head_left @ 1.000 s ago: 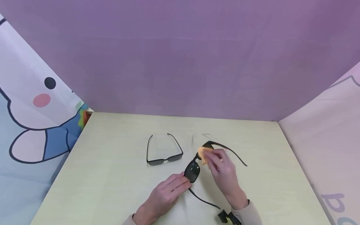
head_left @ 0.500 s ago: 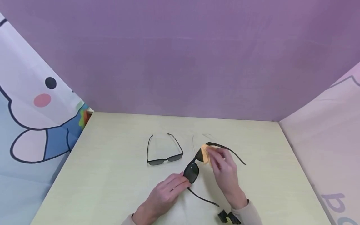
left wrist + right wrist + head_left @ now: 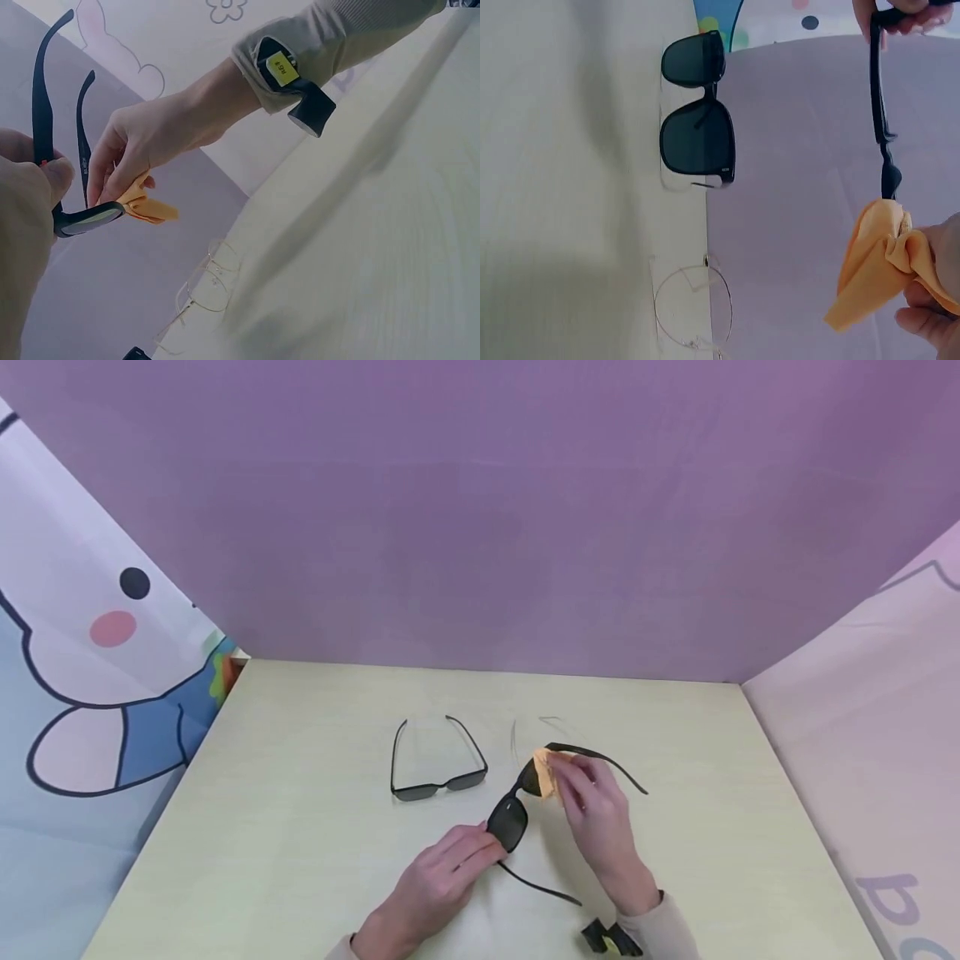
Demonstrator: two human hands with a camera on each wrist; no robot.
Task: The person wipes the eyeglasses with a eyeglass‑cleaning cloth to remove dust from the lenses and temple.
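The left hand (image 3: 442,872) pinches one end of the raised sunglasses (image 3: 507,825), the right hand (image 3: 602,822) a cloth (image 3: 543,773) against the far lens (image 3: 529,778); uneven pressing could bend them.

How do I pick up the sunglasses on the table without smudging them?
Probably pinch the sunglasses' slim bridge from above, on your side: it sits between the lenses, which face you, while the open arms stretch away behind.
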